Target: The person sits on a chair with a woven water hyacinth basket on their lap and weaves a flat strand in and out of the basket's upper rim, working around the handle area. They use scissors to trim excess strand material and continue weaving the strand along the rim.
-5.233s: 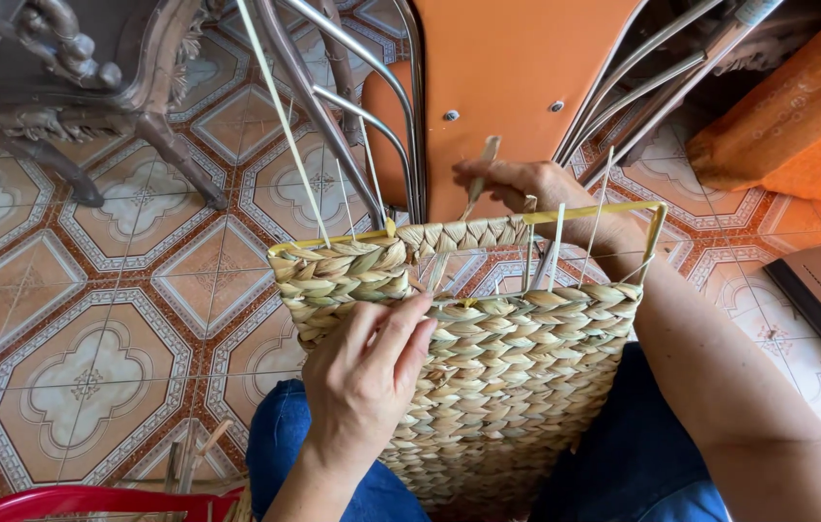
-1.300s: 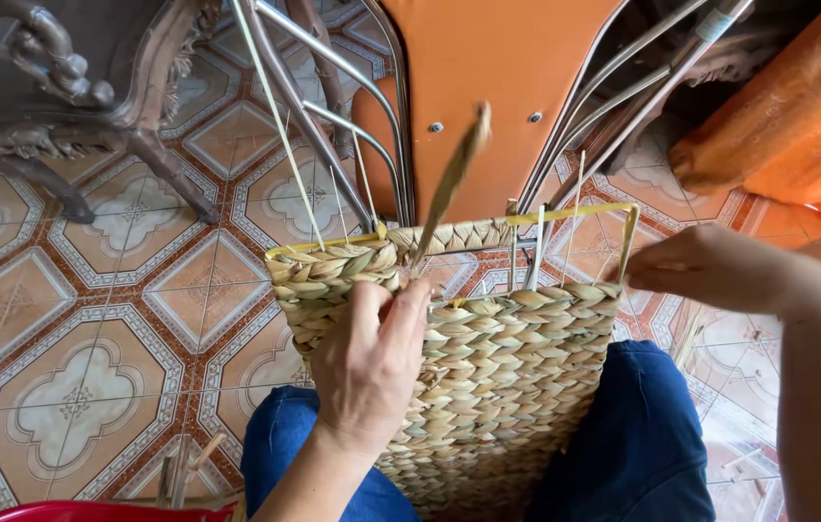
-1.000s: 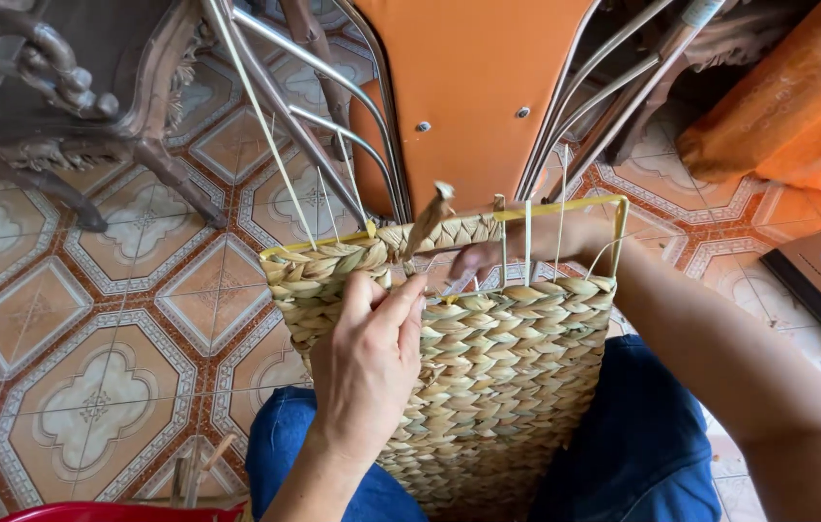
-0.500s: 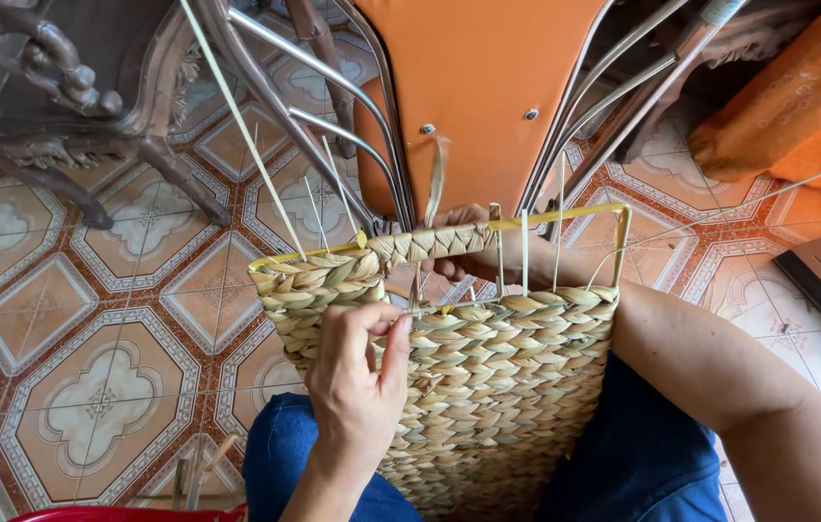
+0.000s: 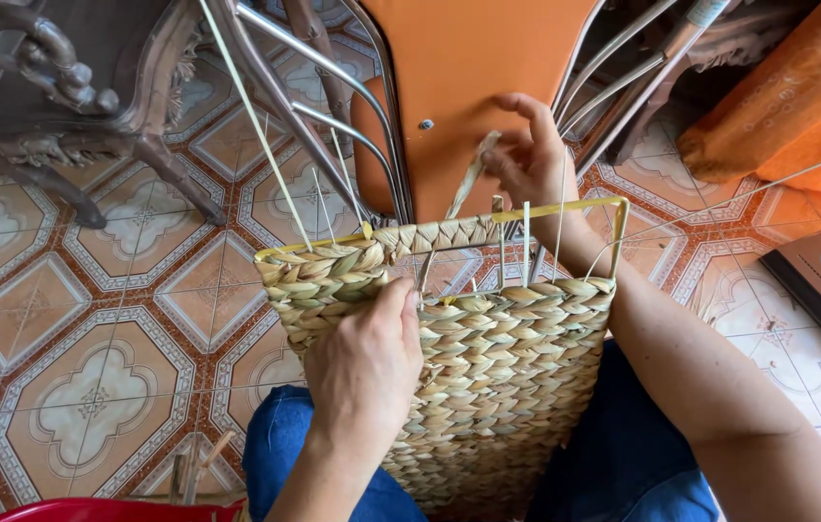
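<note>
Right hand now raised above the frame's rim, apparently pulling the strand up.
</note>
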